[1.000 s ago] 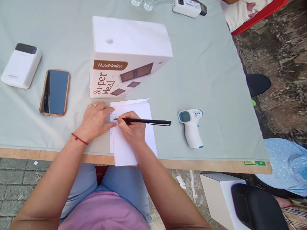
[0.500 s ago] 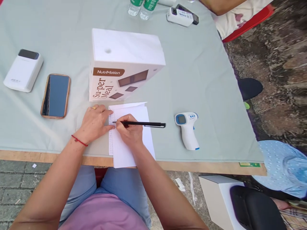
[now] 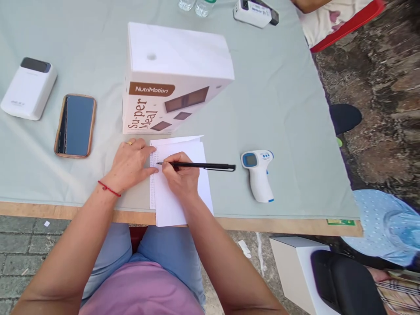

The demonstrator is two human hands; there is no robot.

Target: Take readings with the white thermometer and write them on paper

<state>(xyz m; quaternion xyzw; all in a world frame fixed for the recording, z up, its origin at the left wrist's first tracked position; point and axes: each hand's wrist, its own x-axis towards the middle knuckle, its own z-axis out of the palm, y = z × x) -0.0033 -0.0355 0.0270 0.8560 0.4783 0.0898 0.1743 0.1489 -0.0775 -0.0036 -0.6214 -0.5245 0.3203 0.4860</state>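
Note:
My right hand (image 3: 181,177) grips a black pen (image 3: 200,166) with its tip touching the upper left of a white sheet of paper (image 3: 170,203) near the table's front edge. My left hand (image 3: 131,164), with a ring and a red wrist cord, lies flat on the sheet's left edge and pins it down. Just behind the paper stands a white NutriMotion box (image 3: 173,74).
A phone (image 3: 75,125) and a white power bank (image 3: 29,88) lie to the left on the grey-green tablecloth (image 3: 288,109). A white and blue thermometer gun (image 3: 259,174) lies right of the paper. Another white device (image 3: 254,12) and bottles sit at the far edge. A white box with a black pouch (image 3: 344,280) sits below right.
The hands, pen and paper keep the same pose. Only my view has shifted slightly, dipping down and back up.

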